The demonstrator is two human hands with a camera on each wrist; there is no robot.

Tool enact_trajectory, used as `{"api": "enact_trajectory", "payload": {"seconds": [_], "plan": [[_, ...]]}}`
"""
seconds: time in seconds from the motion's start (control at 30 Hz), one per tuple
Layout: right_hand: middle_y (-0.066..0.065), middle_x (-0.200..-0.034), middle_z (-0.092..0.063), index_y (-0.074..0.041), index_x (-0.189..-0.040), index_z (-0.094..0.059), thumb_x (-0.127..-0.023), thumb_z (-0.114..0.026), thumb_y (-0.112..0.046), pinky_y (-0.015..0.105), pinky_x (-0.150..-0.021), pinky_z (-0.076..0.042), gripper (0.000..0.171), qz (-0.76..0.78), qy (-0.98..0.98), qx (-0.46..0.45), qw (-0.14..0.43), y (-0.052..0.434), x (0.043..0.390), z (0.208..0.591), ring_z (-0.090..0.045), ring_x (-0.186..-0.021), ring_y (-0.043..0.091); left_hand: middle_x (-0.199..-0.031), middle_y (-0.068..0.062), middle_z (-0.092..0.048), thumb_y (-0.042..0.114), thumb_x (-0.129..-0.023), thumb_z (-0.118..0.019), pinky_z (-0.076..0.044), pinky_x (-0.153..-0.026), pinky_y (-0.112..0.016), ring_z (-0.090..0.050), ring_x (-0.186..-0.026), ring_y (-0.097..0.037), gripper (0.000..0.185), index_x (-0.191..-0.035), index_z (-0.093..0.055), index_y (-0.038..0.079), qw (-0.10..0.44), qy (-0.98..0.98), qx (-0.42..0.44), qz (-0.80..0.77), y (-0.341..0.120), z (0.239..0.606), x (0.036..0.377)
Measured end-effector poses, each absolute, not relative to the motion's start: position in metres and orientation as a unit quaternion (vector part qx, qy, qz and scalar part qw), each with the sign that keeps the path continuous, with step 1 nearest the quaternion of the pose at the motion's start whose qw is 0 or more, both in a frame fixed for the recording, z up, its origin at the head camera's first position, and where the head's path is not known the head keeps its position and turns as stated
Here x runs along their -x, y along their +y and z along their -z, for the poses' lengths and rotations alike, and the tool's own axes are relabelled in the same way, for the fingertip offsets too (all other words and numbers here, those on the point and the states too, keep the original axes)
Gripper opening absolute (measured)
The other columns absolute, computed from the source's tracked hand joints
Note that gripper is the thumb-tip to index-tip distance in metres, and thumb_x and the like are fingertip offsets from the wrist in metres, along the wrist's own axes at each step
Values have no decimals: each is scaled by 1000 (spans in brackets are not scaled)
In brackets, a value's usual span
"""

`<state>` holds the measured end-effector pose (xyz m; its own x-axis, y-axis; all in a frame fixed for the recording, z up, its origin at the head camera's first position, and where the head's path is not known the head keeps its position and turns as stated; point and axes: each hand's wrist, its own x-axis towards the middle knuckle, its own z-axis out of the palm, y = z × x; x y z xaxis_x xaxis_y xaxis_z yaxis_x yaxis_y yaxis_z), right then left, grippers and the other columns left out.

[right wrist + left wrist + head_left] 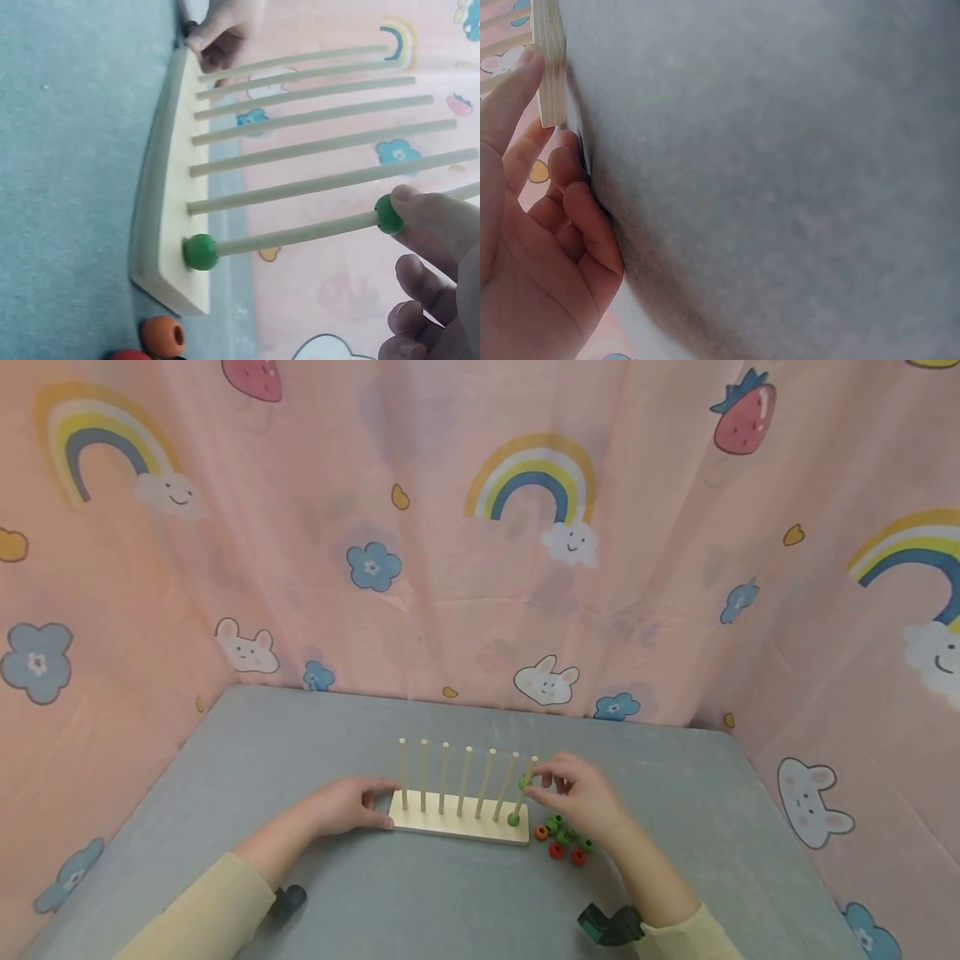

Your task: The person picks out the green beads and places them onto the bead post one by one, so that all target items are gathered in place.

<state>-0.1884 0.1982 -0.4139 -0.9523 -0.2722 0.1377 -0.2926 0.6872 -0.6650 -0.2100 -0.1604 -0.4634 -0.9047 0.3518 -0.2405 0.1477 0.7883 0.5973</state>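
Observation:
A pale wooden peg board (pixel 459 829) with a row of several upright pegs stands on the table. Its left end is held by my left hand (pixel 347 805), thumb at the front and index finger toward the back. My right hand (pixel 581 793) pinches a green bead (pixel 388 214) between thumb and index finger. That bead is threaded on the rightmost peg (pixel 300 231), partway down from its tip. At the foot of the same peg sits another green bead (pixel 201 252), against the base. In the left wrist view, the thumb lies on the edge of the board (pixel 549 67).
Right of the board lies a loose group of beads: several green beads (pixel 554 824), two red beads (pixel 578 857) and an orange bead (pixel 163 336). The grey table (pixel 420 902) backs onto a pink printed curtain (pixel 450 635). Dark wrist devices (pixel 611 925) show near both sleeves.

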Motion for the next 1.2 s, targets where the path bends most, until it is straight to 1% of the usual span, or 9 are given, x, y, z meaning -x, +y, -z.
{"api": "enact_trajectory", "payload": {"seconds": [0.23, 0.6, 0.87, 1.03, 1.2], "plan": [[-7, -79, -52, -20, -89, -70, -87, -78, -25, 29, -59, -38, 9, -332, -932, -147, -25, 195, 187, 429, -46, -71, 15, -75, 1, -50, 32, -80, -84, -34, -60, -31, -45, -68, -14, 58, -133, -64, 19, 176, 929, -137, -294, -161, 463, 210], [-5, -77, -51, -21, -82, -68, -86, -79, -27, 30, -57, -38, 13, -319, -936, -130, -68, 192, 189, 453, -47, -68, 14, -74, 0, -50, 32, -79, -84, -33, -60, -32, -44, -67, -14, 57, -131, -65, 21, 165, 932, -140, -292, -160, 465, 210], [-4, -76, -51, -21, -81, -65, -87, -78, -26, 29, -55, -37, 16, -316, -934, -143, -84, 191, 191, 458, -47, -66, 14, -73, 1, -50, 32, -79, -84, -33, -60, -32, -44, -67, -14, 57, -131, -65, 20, 163, 932, -142, -291, -161, 466, 210], [-5, -79, -52, -21, -83, -65, -87, -78, -27, 29, -55, -38, 14, -325, -930, -145, -89, 193, 190, 457, -47, -68, 15, -73, 1, -50, 32, -79, -84, -33, -60, -31, -44, -66, -14, 57, -132, -65, 20, 166, 932, -143, -290, -161, 465, 210], [-7, -83, -55, -22, -94, -72, -88, -77, -26, 29, -59, -41, 10, -326, -931, -141, -86, 199, 191, 455, -49, -73, 14, -73, 1, -50, 33, -80, -83, -33, -59, -31, -44, -66, -13, 58, -132, -64, 19, 167, 931, -149, -289, -162, 463, 209]]}}
